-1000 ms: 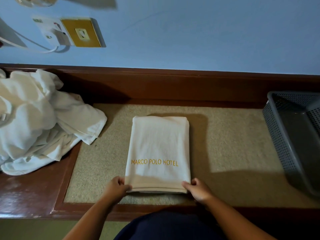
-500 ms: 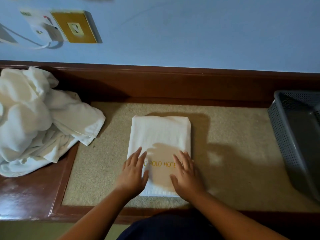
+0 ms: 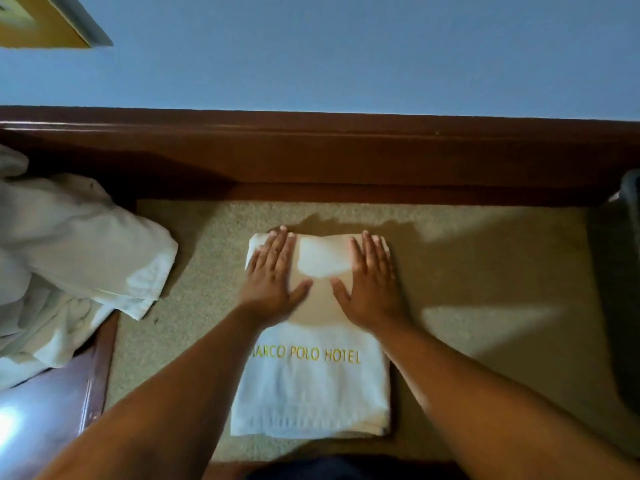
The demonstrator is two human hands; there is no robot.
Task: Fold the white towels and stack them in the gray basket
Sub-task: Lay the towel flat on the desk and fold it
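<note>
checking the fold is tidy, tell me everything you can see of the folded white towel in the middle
The folded towel is white, terry-looking cloth, folded into a layered rectangle with MARCO POLO HOTEL in gold lettering across its middle. It lies flat on the beige mat. The left hand and right hand press flat on its far half, fingers straight, reaching the far edge.

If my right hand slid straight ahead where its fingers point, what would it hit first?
Ahead of the right hand, beyond the folded towel, lies only flat mat; the raised wooden ledge is probably what stops it.
</note>
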